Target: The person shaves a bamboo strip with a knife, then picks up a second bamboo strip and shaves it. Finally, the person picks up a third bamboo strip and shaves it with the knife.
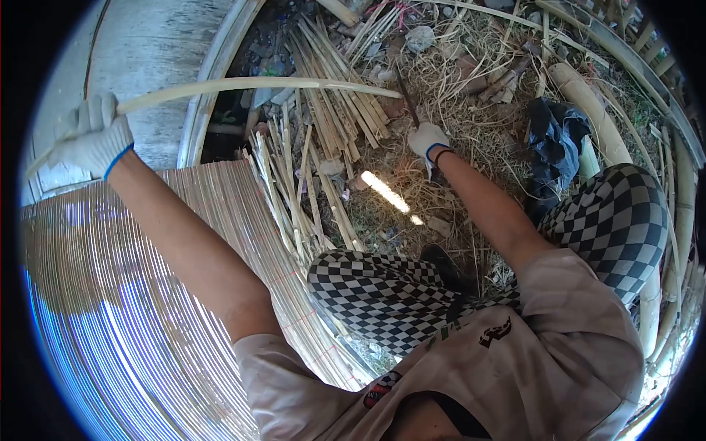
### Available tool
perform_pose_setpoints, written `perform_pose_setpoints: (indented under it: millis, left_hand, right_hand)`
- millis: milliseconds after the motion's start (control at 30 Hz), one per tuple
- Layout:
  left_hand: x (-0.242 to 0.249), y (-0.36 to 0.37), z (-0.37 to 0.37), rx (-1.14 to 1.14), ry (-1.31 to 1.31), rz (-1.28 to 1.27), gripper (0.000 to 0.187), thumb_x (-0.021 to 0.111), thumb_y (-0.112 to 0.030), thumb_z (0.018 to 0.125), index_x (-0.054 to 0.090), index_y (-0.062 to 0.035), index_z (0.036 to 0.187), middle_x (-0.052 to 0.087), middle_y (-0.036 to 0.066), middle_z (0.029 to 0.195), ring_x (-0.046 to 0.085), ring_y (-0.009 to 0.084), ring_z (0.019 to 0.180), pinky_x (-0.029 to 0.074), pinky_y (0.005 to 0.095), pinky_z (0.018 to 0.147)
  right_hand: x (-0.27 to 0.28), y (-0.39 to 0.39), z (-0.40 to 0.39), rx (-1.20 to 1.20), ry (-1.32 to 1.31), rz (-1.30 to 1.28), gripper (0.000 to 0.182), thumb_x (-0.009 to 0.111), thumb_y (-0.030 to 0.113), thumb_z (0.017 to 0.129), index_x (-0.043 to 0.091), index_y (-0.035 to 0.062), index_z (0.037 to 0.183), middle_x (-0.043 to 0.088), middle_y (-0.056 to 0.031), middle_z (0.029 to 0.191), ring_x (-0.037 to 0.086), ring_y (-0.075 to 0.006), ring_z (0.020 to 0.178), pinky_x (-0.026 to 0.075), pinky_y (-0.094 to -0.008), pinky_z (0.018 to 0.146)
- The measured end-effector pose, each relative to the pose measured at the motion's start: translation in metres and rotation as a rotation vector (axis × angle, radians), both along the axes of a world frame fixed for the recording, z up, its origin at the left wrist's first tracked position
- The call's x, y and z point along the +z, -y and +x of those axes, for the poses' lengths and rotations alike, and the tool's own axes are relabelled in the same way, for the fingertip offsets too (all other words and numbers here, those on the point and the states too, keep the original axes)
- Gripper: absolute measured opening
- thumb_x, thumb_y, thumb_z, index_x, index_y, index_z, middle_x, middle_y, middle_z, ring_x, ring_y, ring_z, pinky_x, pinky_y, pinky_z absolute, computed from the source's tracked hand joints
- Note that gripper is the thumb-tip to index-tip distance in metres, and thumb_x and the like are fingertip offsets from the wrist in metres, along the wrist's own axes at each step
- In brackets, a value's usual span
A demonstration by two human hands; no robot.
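My left hand (92, 136), in a white glove with a blue cuff, is closed around a long pale bamboo strip (257, 84) at the upper left. The strip arcs rightward over the ground and ends near a thin dark tool (407, 99). My right hand (428, 138), also gloved, is fisted low over the litter, and the dark tool rises from that fist toward the strip's far end. Whether it is a blade I cannot tell. My knees in checkered trousers (382, 290) fill the lower middle.
A woven mat of thin bamboo slats (132, 294) spreads across the lower left. Loose split slats (331, 110) lie piled ahead on dry straw. A dark cloth (555, 140) and a thick bamboo pole (592, 106) lie to the right. A grey board (151, 51) lies at the upper left.
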State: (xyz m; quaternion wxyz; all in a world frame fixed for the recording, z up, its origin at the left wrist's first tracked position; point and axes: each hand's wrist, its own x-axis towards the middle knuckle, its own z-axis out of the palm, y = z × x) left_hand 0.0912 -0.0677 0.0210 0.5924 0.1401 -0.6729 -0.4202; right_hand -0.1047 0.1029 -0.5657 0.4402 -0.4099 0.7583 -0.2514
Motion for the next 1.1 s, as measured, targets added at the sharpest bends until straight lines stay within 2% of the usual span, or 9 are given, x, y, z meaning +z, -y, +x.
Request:
perform_pose_setpoints:
  millis: [67,267,300,400,500,567,767,933,1100]
  left_hand:
    - [-0.005,-0.025,-0.047,0.512,0.031,-0.036,0.085,0.026,-0.096,0.085,0.041,-0.0143,0.067,0.030,0.000,0.057,0.018,0.0158,0.050,0.017,0.0337,0.047]
    - [-0.024,-0.034,-0.061,0.676,-0.055,-0.053,0.080,0.019,-0.080,0.098,0.048,-0.0049,0.098,0.047,0.012,0.087,0.048,0.0226,0.073,0.051,0.0446,0.071]
    - [-0.031,-0.043,-0.067,0.676,-0.028,-0.072,0.078,0.022,-0.075,0.101,0.045,-0.0022,0.114,0.048,0.016,0.103,0.053,0.0270,0.089,0.051,0.0508,0.094]
    - [-0.044,-0.055,-0.078,0.549,-0.109,-0.086,0.066,0.030,-0.065,0.106,0.051,-0.0020,0.105,0.046,0.012,0.081,0.046,0.0183,0.063,0.047,0.0336,0.054]
    - [-0.034,-0.021,-0.027,-0.495,0.058,0.108,0.074,0.031,-0.077,0.100,0.051,-0.0073,0.084,0.036,0.002,0.060,0.033,0.0133,0.046,0.034,0.0281,0.040]
    - [-0.037,-0.058,-0.052,-0.152,0.031,0.116,0.077,0.025,-0.086,0.094,0.038,-0.0137,0.069,0.025,-0.002,0.054,0.021,0.0108,0.043,0.023,0.0252,0.038]
    - [-0.034,-0.071,-0.031,-0.012,0.021,0.175,0.081,0.014,-0.095,0.085,0.027,-0.0191,0.061,0.021,-0.002,0.052,0.014,0.0121,0.044,0.017,0.0275,0.040]
    - [-0.047,-0.076,-0.048,-0.038,0.029,0.186,0.085,0.012,-0.100,0.079,0.025,-0.0189,0.059,0.018,-0.001,0.053,0.014,0.0145,0.047,0.018,0.0294,0.043]
    - [-0.068,-0.070,-0.068,0.135,0.018,0.186,0.088,0.013,-0.105,0.071,0.023,-0.0189,0.057,0.018,-0.001,0.053,0.013,0.0149,0.046,0.015,0.0299,0.042]
  right_hand:
    - [0.030,0.015,0.001,0.021,0.062,-0.019,0.047,0.056,0.037,0.096,0.071,-0.0055,0.109,0.074,-0.0222,0.087,0.074,-0.0359,0.084,0.058,-0.0459,0.082]
    - [0.148,0.023,0.015,-0.077,0.181,-0.589,0.034,0.053,0.028,0.095,0.070,0.0003,0.104,0.072,-0.0262,0.096,0.070,-0.0472,0.090,0.056,-0.0536,0.085]
    - [0.152,0.032,0.019,-0.106,0.194,-0.589,0.035,0.051,0.029,0.097,0.069,0.0008,0.105,0.072,-0.0261,0.094,0.069,-0.0481,0.093,0.054,-0.0541,0.085]
    - [0.140,0.041,0.026,-0.167,0.463,-0.632,0.037,0.050,0.032,0.099,0.068,0.0007,0.107,0.072,-0.0267,0.094,0.067,-0.0492,0.097,0.053,-0.0535,0.087]
    - [0.107,0.048,0.030,-0.217,1.050,-0.362,0.039,0.047,0.036,0.108,0.062,0.0005,0.107,0.065,-0.0153,0.074,0.065,-0.0266,0.066,0.053,-0.0405,0.062]
    - [0.122,0.030,0.015,-0.282,1.612,-0.037,0.032,0.047,0.035,0.109,0.058,0.0100,0.092,0.054,-0.0018,0.062,0.053,-0.0144,0.047,0.044,-0.0308,0.042]
    - [0.156,0.022,0.005,-0.112,1.050,-0.233,0.035,0.055,0.037,0.107,0.063,0.0112,0.085,0.056,0.0039,0.065,0.053,-0.0105,0.049,0.042,-0.0247,0.041]
    - [0.126,0.028,-0.007,-0.066,1.842,0.047,0.031,0.057,0.035,0.107,0.054,0.0098,0.088,0.045,0.0048,0.060,0.039,-0.0090,0.040,0.037,-0.0262,0.033]
    - [0.184,0.016,-0.003,-0.132,1.610,-0.165,0.025,0.057,0.032,0.107,0.057,0.0114,0.093,0.049,0.0051,0.064,0.042,-0.0082,0.043,0.042,-0.0270,0.036]
